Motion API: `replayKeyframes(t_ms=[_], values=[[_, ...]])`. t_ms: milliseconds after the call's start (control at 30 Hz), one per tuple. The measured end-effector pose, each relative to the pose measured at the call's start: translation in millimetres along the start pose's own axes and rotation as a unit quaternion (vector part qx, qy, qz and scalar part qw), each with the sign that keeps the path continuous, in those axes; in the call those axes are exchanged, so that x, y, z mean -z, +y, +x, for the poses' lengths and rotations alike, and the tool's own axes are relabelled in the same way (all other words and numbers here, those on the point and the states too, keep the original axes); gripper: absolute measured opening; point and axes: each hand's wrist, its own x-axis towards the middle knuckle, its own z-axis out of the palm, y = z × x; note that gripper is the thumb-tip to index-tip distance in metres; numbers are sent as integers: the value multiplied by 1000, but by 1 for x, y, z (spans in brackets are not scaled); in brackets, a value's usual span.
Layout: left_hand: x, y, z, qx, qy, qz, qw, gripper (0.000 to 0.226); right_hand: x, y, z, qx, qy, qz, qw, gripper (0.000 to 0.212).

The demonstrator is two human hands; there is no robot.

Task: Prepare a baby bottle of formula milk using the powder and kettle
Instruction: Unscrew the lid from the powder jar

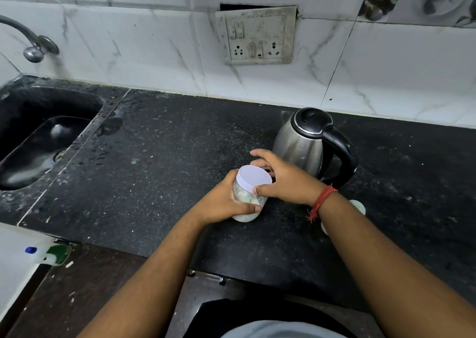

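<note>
Both hands (257, 190) grip the lidded powder jar (248, 198) beside the kettle (306, 144).

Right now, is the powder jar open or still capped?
Capped. The white lid sits flush on the jar; the left hand grips the body and the right hand holds the lid's rim.

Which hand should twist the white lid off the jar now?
Probably the right hand: its fingers and thumb already curl round the white lid. The left hand grips the powder jar lower down, so it looks better placed to steady it on the counter.
</note>
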Motion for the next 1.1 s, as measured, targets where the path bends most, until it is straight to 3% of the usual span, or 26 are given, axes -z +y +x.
replayKeyframes(t_ms=[133, 267, 333, 667, 800, 933, 1100], values=[[0, 4, 0, -7, 4, 10, 1000, 93, 0, 0, -1, 12, -6, 25, 1000, 86], [-2, 9, 3, -19, 1, 20, 1000, 87, -3, -6, 2, -16, 58, -148, 987, 88], [-3, 11, 4, -22, 3, 20, 1000, 87, -4, -9, 2, -19, 66, -180, 981, 86], [0, 13, 1, -22, -14, 19, 999, 93, 10, -18, -9, 6, -21, -63, 998, 94], [2, 14, 2, -24, -11, 20, 999, 96, 13, -18, -9, 15, -14, -77, 997, 95], [2, 13, 1, -24, -5, 23, 999, 95, 11, -15, -7, 26, 19, -118, 992, 86], [2, 4, 0, -22, 17, 17, 999, 92, 9, -7, -9, 35, 156, 7, 987, 78]])
